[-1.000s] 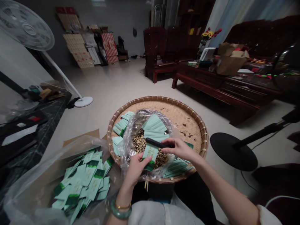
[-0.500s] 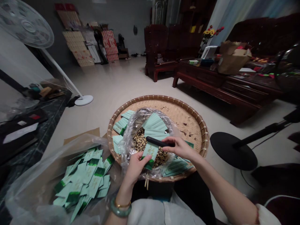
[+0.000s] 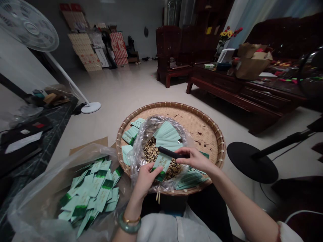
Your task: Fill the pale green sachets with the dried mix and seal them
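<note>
My left hand [image 3: 147,177] pinches a mint-green paper sachet [image 3: 161,163] with a dark green lower end and gold lettering. In my right hand [image 3: 195,158] is a slim black bar-shaped tool [image 3: 168,152], lying across the sachet's top edge. Whether the edge sits inside the tool or beneath it, I cannot tell. Below both hands, a clear plastic bag [image 3: 137,151] stands open with a dark-and-pale dried loose mix [image 3: 150,149] in it. A fanned stack of sachets [image 3: 166,132] rests on the mix. All this sits on a round woven bamboo tray [image 3: 209,129].
More sachets [image 3: 130,134] lie along the tray's left side, and a pile [image 3: 190,179] is at its lower right. A large plastic bag [image 3: 37,191] at left holds many sachets. A white fan [image 3: 91,107], a black stand base [image 3: 252,162] and a wooden table [image 3: 242,90] surround the tray.
</note>
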### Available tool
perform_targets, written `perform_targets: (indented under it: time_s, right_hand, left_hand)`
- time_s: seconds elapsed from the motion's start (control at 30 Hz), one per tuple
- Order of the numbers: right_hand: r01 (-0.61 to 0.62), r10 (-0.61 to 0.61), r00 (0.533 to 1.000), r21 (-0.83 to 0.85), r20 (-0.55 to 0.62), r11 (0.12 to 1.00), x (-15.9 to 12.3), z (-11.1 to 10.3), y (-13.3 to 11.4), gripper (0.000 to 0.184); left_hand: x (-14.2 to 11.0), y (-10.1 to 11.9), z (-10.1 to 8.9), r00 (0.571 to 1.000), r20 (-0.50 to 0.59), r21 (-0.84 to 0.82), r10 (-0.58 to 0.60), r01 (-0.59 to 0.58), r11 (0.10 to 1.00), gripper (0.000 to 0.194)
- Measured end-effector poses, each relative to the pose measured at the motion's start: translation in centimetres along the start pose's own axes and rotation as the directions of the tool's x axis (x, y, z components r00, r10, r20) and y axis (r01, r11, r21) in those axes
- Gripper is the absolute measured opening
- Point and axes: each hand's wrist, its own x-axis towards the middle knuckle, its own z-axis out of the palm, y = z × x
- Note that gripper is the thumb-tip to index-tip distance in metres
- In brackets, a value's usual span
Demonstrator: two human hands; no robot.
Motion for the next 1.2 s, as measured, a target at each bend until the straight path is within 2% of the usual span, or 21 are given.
perform_targets:
  time_s: [0.17, 0.27, 0.43, 0.53, 0.6, 0.67, 0.77, 0.87, 1.0, 1.07, 1.2]
  right_hand:
    - [-0.039, 0.035, 0.999, 0.11, 0.037, 0.993, 0.1, -0.5, 0.1, 0.044]
    - [-0.025, 0.026, 1.0, 0.107, -0.01, 0.994, -0.2, -1.5, 0.6, 0.048]
    - [-0.022, 0.024, 1.0, -0.234, 0.005, 0.972, -1.2, -2.3, 3.1, 0.048]
    - [0.001, 0.01, 1.0, -0.405, 0.024, 0.914, -1.6, -1.4, 4.2, 0.048]
    - [0.034, -0.031, 0.999, -0.444, 0.014, 0.896, -1.5, -0.6, 4.0, 0.042]
    - [0.071, -0.092, 0.995, -0.406, -0.031, 0.911, -1.2, 0.3, 3.0, 0.032]
    - [0.173, -0.228, 0.961, -0.296, -0.159, 0.939, -0.3, 1.7, 0.8, 0.033]
    - [0.278, -0.346, 0.925, -0.34, -0.159, 0.899, 1.0, 3.1, -0.7, 0.027]
    - [0.359, -0.445, 0.871, -0.348, -0.208, 0.866, 2.1, 4.5, -1.1, 0.037]
    - [0.384, -0.465, 0.859, -0.33, -0.214, 0.862, 2.3, 4.9, -0.9, 0.038]
    - [0.331, -0.363, 0.901, -0.166, -0.237, 0.929, 2.8, 4.4, -0.3, 0.045]
  left_hand:
    - [0.1, -0.2, -0.2, 1.0, -0.008, 0.018, 0.009, -0.009, 1.0, 0.029]
    - [0.1, -0.4, -0.6, 0.999, -0.051, -0.043, 0.0, -0.002, 0.999, 0.03]
    - [0.0, -0.2, -1.3, 0.983, -0.179, -0.164, 0.029, -0.059, 0.985, 0.035]
    - [-0.1, 0.1, -1.3, 0.985, -0.169, -0.141, 0.038, -0.063, 0.988, 0.034]
    - [-0.3, 0.3, -1.0, 0.991, -0.127, -0.104, 0.029, -0.042, 0.994, 0.032]
    - [-0.3, 0.4, -0.5, 0.997, -0.071, -0.054, 0.018, -0.022, 0.998, 0.032]
    - [-0.4, 0.6, 0.1, 1.0, 0.018, 0.031, 0.01, -0.011, 0.999, 0.031]
    - [-0.5, 0.6, 0.4, 0.997, 0.07, 0.1, 0.017, -0.024, 0.995, 0.03]
    - [-0.4, 0.5, 0.2, 0.996, 0.09, 0.096, 0.011, -0.019, 0.995, 0.028]
    - [-0.4, 0.5, 0.1, 0.995, 0.098, 0.074, 0.001, -0.008, 0.997, 0.027]
    - [-0.3, 0.1, 0.1, 0.995, 0.1, -0.016, -0.027, 0.029, 0.999, 0.027]
